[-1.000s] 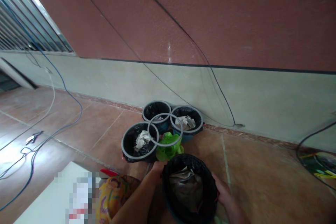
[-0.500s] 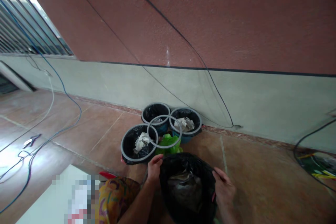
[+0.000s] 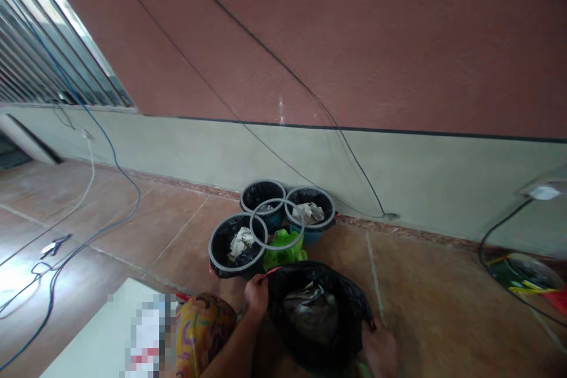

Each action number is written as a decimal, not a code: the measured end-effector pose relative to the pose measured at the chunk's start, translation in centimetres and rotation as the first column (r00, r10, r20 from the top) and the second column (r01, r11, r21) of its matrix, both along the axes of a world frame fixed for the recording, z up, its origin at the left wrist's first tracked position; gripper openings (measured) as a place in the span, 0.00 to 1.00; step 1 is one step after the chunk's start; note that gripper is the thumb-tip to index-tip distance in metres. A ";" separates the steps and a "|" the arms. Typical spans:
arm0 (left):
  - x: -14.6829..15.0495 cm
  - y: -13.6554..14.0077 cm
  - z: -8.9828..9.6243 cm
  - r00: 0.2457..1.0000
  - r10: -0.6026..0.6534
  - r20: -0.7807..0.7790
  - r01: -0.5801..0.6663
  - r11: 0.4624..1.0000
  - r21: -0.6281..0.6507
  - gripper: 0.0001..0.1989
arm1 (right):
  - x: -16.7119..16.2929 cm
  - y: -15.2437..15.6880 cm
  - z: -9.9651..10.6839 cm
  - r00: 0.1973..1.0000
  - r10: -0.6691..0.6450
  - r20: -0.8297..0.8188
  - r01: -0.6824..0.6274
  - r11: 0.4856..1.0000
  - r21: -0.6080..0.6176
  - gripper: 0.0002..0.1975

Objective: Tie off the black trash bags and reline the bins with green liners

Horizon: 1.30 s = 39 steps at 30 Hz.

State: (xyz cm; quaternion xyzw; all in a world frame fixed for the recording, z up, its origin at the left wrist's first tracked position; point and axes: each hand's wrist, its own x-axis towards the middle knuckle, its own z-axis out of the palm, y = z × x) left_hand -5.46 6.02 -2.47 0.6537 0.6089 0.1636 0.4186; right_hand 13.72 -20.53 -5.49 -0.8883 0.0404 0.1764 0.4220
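Note:
A black bin bag (image 3: 349,301) hangs wide between my two hands, its mouth upward. Greyish crumpled waste (image 3: 312,313) lies inside it; whether a bin stands beneath is hidden. My left hand (image 3: 257,296) pinches a red drawstring at the bag's left rim. On the opposite side my right hand (image 3: 379,345) is closed on the rim, where a bit of red shows. Just beyond the bag, a loose grey ring (image 3: 302,230) rests across lined bins and a bright green bag (image 3: 283,255).
Three black-lined bins, left (image 3: 212,257), back (image 3: 243,196) and right (image 3: 331,212), stand by the wall; paper shows in two. Blue cable (image 3: 138,192) and keys (image 3: 54,246) lie on the left floor. At right are a black cable (image 3: 484,245) and a power plug (image 3: 546,192).
My left hand has drawn a stretch of red drawstring out from the rim. My right hand has shifted lower along the bag's edge. The view has tilted slightly upward.

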 end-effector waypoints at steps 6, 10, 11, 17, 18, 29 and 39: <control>-0.5 -0.2 -0.5 0.980 0.043 0.194 -0.055 0.997 0.056 0.07 | 0.4 -1.6 2.9 0.987 0.154 0.033 -0.140 0.952 -0.271 0.18; -0.5 -0.7 -0.1 0.921 0.039 0.388 -0.052 0.998 0.023 0.11 | -0.4 -2.0 4.7 0.985 0.171 0.012 -0.166 0.968 -0.188 0.24; -0.4 -0.8 0.2 0.908 0.042 0.416 -0.048 0.999 0.002 0.11 | -0.6 -2.1 4.9 0.982 0.189 0.010 -0.186 0.972 -0.145 0.25; 0.6 -1.3 5.3 0.859 -0.063 0.508 0.158 0.977 -0.146 0.11 | -0.5 -1.1 7.7 0.891 0.454 0.017 -0.454 0.891 -0.007 0.22; 0.8 -1.5 6.5 0.833 -0.100 0.544 0.222 0.961 -0.164 0.10 | -0.3 -0.7 8.7 0.871 0.490 0.040 -0.491 0.871 0.014 0.23; 4.0 -3.9 15.5 0.656 -0.563 0.503 0.654 0.756 -0.007 0.10 | 0.1 5.0 16.8 0.619 0.757 0.210 -0.786 0.600 0.153 0.20; 5.7 -3.4 15.1 0.579 -0.695 0.426 0.742 0.666 0.079 0.11 | 1.3 6.7 16.7 0.679 0.707 0.198 -0.716 0.577 0.393 0.18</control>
